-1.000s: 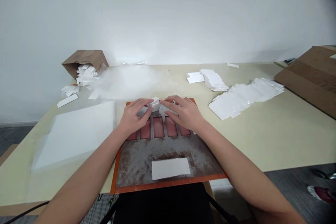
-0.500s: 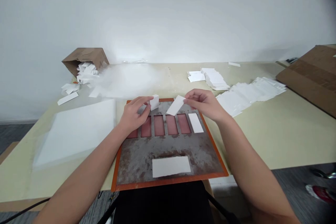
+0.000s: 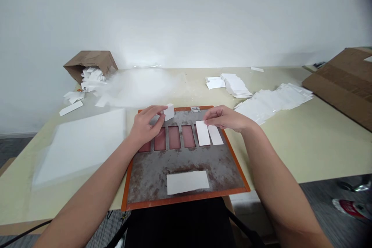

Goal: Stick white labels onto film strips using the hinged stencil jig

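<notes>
My left hand [image 3: 143, 126] pinches a small stack of white paper strips [image 3: 169, 112] above the left part of a rust-stained metal plate [image 3: 186, 166] with an orange frame. My right hand [image 3: 223, 119] has its fingertips at the upper end of a white paper strip [image 3: 202, 133], which lies over one rectangular slot. Just to its right, another white strip [image 3: 215, 135] lies over the rightmost slot. The other slots show a red-pink surface [image 3: 174, 137]. A white rectangular card [image 3: 187, 182] lies on the lower plate.
A brown cardboard box [image 3: 88, 62] lies tipped at the back left, spilling white paper pieces [image 3: 92, 79]. Stacked white cards [image 3: 235, 85] and spread sheets [image 3: 274, 100] lie at back right. A translucent sheet [image 3: 81, 147] is left; a cardboard flat [image 3: 340, 81] is far right.
My hands have moved apart since the earliest frame. My right hand has carried a strip rightward and down onto the slot beside the rightmost strip. My left hand still holds the stack.
</notes>
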{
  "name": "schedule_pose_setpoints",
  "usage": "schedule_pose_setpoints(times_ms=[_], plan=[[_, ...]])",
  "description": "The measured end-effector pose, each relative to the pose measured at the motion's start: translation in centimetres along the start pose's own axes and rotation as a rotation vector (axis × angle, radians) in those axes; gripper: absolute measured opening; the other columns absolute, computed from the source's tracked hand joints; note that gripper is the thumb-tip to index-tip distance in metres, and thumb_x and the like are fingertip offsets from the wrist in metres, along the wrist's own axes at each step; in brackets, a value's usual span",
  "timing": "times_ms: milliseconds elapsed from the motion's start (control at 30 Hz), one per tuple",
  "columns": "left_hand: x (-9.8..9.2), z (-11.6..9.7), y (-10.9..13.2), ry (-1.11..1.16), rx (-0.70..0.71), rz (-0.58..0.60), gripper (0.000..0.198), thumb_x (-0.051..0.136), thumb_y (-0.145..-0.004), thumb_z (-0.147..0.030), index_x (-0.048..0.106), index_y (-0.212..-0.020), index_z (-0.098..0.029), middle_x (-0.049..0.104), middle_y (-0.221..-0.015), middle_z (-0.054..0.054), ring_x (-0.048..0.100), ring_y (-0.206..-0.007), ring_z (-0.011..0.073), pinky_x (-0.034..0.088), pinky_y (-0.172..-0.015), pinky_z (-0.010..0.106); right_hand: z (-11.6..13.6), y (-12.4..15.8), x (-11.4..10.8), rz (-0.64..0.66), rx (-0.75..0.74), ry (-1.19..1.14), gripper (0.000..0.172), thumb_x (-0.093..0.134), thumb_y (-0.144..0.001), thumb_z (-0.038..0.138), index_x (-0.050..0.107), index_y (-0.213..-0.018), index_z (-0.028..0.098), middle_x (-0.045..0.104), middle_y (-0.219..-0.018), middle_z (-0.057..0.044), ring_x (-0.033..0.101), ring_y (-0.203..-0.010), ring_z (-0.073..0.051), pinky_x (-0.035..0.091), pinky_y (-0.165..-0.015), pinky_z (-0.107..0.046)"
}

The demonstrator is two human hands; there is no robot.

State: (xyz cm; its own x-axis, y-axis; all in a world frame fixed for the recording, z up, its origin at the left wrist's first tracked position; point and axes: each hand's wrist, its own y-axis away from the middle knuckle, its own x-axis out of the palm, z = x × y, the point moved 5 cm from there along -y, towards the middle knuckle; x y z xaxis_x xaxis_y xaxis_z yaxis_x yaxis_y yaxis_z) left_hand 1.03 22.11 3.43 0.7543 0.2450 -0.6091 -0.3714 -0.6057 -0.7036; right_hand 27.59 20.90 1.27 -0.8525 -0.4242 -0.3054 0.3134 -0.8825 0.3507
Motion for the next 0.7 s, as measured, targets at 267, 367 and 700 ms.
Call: schedule_pose_setpoints(times_ms=[267,367,700], plan=[[-0.04,-0.05,0.02,-0.016,0.029,-0.014,0.020,0.055,-0.090,-0.019,0.066,-0.107,-0.022,0.075,-0.096,0.002,0.071,-0.083,0.0139,0.056,-0.080,0.028,0.08,-0.07,0.20,0.011,0.020,0.005,0.023,0.075,-0.069,0.038,0.067,-0.078,0.019,0.055,-0.068,0.003,0.033,-0.053,-0.007,0.017,-0.048,-0.026],[-0.06,-0.15,-0.03,-0.012,0.039,-0.026,0.021,0.055,-0.090,-0.018,0.066,-0.107,-0.022,0.075,-0.096,0.002,0.071,-0.082,0.0138,0.057,-0.080,0.028,0.14,-0.01,0.21,0.009,0.021,0.008,0.023,0.075,-0.068,0.038,0.067,-0.078,0.019,0.056,-0.068,0.003,0.034,-0.053,-0.007,0.017,-0.048,-0.026],[-0.05,-0.17,-0.04,-0.019,0.039,-0.023,0.020,0.054,-0.090,-0.019,0.066,-0.106,-0.021,0.076,-0.095,0.003,0.071,-0.081,0.0135,0.056,-0.078,0.027,0.11,0.05,0.15,-0.013,0.046,0.024,0.024,0.076,-0.066,0.038,0.067,-0.077,0.020,0.058,-0.070,0.002,0.035,-0.054,-0.007,0.018,-0.048,-0.026]])
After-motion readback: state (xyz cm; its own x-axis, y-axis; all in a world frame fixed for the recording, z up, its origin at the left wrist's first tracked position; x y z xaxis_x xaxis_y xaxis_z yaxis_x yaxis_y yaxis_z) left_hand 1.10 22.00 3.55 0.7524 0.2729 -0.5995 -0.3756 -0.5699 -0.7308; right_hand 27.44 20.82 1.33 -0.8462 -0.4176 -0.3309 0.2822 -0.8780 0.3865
